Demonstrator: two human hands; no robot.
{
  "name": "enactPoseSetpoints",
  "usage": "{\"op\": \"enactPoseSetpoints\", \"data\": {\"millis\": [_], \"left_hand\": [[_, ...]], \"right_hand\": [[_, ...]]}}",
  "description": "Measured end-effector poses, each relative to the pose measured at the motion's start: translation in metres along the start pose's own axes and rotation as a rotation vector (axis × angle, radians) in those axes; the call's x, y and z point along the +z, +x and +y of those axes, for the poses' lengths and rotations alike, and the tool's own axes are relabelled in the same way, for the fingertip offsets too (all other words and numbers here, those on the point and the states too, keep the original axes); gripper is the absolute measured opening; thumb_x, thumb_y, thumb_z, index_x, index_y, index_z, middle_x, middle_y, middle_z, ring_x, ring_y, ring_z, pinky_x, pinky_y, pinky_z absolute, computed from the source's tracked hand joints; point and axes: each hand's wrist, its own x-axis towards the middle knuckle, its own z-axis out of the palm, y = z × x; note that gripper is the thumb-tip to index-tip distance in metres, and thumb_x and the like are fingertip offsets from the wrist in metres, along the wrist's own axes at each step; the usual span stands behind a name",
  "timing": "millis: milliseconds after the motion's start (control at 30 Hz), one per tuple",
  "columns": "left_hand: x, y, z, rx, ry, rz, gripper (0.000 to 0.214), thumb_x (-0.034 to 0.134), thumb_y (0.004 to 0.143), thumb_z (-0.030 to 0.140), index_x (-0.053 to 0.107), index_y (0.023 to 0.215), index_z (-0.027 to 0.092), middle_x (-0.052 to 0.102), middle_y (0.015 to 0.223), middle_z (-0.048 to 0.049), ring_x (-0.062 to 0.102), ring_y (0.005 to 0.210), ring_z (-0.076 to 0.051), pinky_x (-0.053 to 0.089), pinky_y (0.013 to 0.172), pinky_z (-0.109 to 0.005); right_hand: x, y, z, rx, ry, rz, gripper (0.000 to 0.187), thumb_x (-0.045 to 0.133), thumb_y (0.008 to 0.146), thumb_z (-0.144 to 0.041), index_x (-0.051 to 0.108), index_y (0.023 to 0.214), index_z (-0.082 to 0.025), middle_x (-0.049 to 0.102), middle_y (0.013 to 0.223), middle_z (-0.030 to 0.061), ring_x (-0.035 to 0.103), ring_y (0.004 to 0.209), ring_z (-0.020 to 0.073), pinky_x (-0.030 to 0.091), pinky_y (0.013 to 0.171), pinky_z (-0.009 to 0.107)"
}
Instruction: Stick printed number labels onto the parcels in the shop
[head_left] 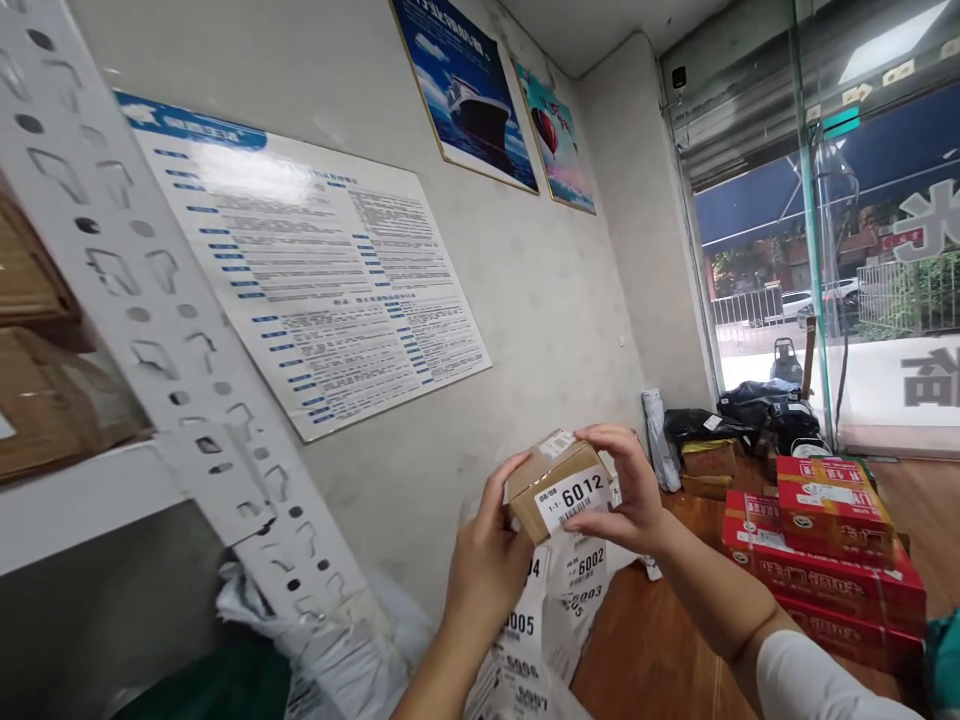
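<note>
A small brown cardboard box [529, 500] is held up between both hands. On its near face sits a white label [576, 496] printed 6012, and a smaller white label lies on top. My left hand [487, 545] grips the box from the left, its thumb and fingers closed on it. From the right, my right hand [630, 490] holds it, with fingers over the top edge and the thumb at the label's lower edge. Below hangs or lies a crumpled sheet of numbered labels [547, 630], partly covered by the left forearm.
At the left stands a white perforated shelf post [161, 290], with cardboard boxes [56, 400] on the shelf. Red cartons [825, 560] are stacked on the wooden floor at the right. Black parcels [757, 410] lie near the glass door. Posters hang on the wall.
</note>
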Motion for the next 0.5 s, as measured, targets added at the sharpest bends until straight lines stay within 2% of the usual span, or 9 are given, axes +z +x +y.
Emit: {"op": "enactPoseSetpoints", "data": {"millis": [133,233,400,500], "left_hand": [[-0.001,-0.01,-0.008,0.024,0.108,-0.013,0.057,0.05,0.078,0.028,0.051,0.135,0.024,0.076,0.086,0.0002,0.07,0.066,-0.018,0.05,0.058,-0.023],[0.0,-0.018,-0.021,0.084,0.224,0.024,0.054,0.049,0.079,0.028,0.054,0.132,0.024,0.071,0.066,0.0035,0.066,0.053,-0.017,0.046,0.051,-0.022],[0.003,-0.031,-0.045,0.328,0.36,0.18,0.046,0.05,0.081,0.024,0.061,0.125,0.024,0.068,0.058,0.0031,0.062,0.046,-0.016,0.045,0.047,-0.021],[0.003,-0.036,-0.05,0.462,0.41,0.206,0.039,0.048,0.085,0.02,0.064,0.12,0.024,0.072,0.064,0.0008,0.064,0.048,-0.015,0.048,0.05,-0.02]], "right_hand": [[-0.005,-0.02,0.021,-0.052,0.019,0.005,0.077,0.088,0.062,-0.053,0.047,0.123,-0.03,0.066,0.108,0.0093,0.066,0.104,0.0288,0.054,0.094,0.046],[-0.014,-0.034,0.03,-0.103,0.091,-0.058,0.077,0.091,0.056,-0.046,0.049,0.119,-0.031,0.069,0.104,0.0076,0.069,0.1,0.0282,0.057,0.09,0.046],[-0.03,-0.049,0.023,-0.133,0.111,-0.208,0.064,0.088,0.064,-0.039,0.054,0.118,-0.034,0.072,0.106,0.0067,0.071,0.105,0.0268,0.061,0.086,0.043],[-0.033,-0.054,0.012,-0.176,0.111,-0.192,0.053,0.081,0.074,-0.033,0.055,0.121,-0.036,0.074,0.107,0.0062,0.072,0.103,0.0249,0.063,0.082,0.04]]}}
